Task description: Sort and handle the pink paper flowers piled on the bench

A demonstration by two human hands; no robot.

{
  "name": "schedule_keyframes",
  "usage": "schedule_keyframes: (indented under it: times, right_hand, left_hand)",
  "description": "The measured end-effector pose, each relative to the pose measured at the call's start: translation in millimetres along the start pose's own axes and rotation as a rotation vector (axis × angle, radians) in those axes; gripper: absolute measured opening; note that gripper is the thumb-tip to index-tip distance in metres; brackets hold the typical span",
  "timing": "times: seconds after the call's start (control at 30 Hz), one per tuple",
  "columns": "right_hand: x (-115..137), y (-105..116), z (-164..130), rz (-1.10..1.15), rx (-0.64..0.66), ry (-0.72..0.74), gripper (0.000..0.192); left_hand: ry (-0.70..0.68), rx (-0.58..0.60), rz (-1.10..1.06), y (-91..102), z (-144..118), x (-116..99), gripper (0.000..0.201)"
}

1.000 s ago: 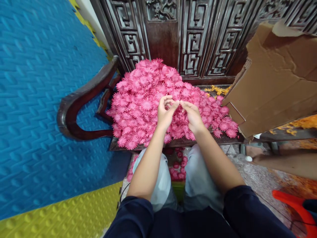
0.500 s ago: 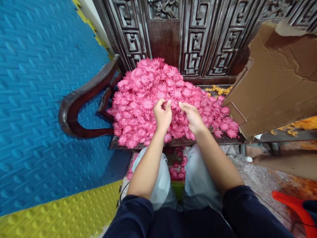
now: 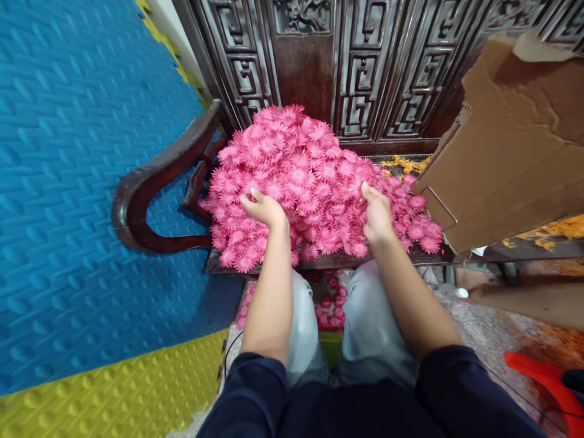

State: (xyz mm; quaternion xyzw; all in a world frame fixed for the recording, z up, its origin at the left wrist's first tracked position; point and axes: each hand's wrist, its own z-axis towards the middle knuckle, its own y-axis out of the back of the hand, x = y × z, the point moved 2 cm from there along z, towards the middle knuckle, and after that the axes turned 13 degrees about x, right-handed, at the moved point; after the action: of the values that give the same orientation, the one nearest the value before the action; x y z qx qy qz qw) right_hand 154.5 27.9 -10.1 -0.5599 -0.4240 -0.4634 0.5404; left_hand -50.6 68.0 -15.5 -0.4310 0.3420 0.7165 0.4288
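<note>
A large heap of pink artificial flower heads [image 3: 298, 173] covers the seat of a dark wooden bench. Over the left part of the heap is my left hand [image 3: 264, 208], palm turned upward, its fingers loosely curved and apart from the thumb; I see nothing in it. My right hand [image 3: 378, 212] is over the right part of the heap, its fingers folded and the thumb against the forefinger. Pink flowers lie right behind its fingertips, and whether it pinches one is hidden.
The bench's curved armrest [image 3: 130, 210] stands at left beside blue floor matting [image 3: 68, 182]. A carved wooden backrest [image 3: 303, 79] rises behind. At right leans a cardboard box [image 3: 506, 158] near yellow-orange pieces [image 3: 547, 234]. More pink flowers [image 3: 331, 310] lie below the bench; a red object [image 3: 547, 383] stands lower right.
My hands were close together over the middle of the heap and have moved apart, the left one leftward with its palm turning up, the right one rightward.
</note>
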Motion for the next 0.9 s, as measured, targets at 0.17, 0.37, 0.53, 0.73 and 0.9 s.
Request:
schedule_keyframes:
  times: [0.17, 0.37, 0.53, 0.73, 0.9]
  right_hand:
    - [-8, -1, 5, 0.084, 0.014, -0.080, 0.018]
    - [-4, -24, -6, 0.085, 0.044, -0.085, 0.007]
    - [-3, -36, -14, 0.183, 0.020, -0.158, 0.008]
    - [5, -52, -10, 0.238, 0.041, -0.057, 0.008]
    - [11, -69, 0, 0.235, 0.172, -0.053, 0.010]
  left_hand:
    - [0.063, -0.392, 0.364, 16.3, -1, -5, 0.005]
    - [0.117, -0.216, 0.443, -3.5, -14, -10, 0.041]
    - [-0.071, -0.090, 0.357, -13.3, -36, -43, 0.027]
    - [-0.097, 0.178, 0.185, -26.5, -59, -69, 0.011]
    - [-0.069, 0.197, 0.142, -22.1, -49, -58, 0.016]
